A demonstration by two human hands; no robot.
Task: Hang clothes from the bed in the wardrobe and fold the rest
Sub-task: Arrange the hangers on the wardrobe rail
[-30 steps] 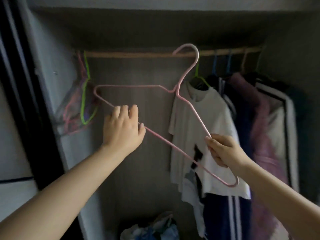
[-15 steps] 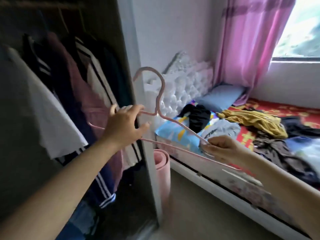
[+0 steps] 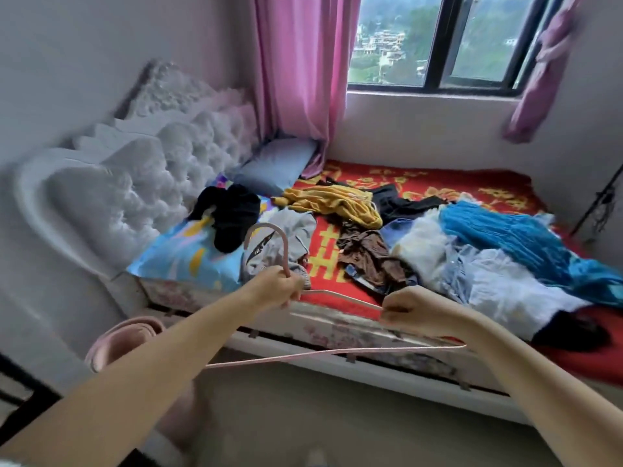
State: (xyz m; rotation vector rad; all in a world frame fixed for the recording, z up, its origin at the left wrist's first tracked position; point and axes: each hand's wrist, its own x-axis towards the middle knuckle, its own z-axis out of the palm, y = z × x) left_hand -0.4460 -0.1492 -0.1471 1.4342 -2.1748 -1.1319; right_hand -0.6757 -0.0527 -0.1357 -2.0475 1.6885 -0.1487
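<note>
- Left hand (image 3: 282, 287) fingers grip the pink hanger (image 3: 340, 296) below its hook.
- Right hand (image 3: 413, 310) fingers pinch its shoulder.
- Clothes (image 3: 364, 257) strewn across the bed (image 3: 337, 335).

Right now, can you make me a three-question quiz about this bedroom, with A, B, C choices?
1. Where does the mustard-yellow crumpled garment lie?
A. on the red patterned bedspread
B. on the floor
C. on the windowsill

2. What colour is the long curtain beside the window?
A. green
B. pink
C. white

3. How is the thin pink wire hanger held?
A. by both hands
B. by one hand
C. by neither hand

Answers: 1 A, it rests on the bed; 2 B, plainly pink; 3 A, left hand and right hand both grip it.
</note>
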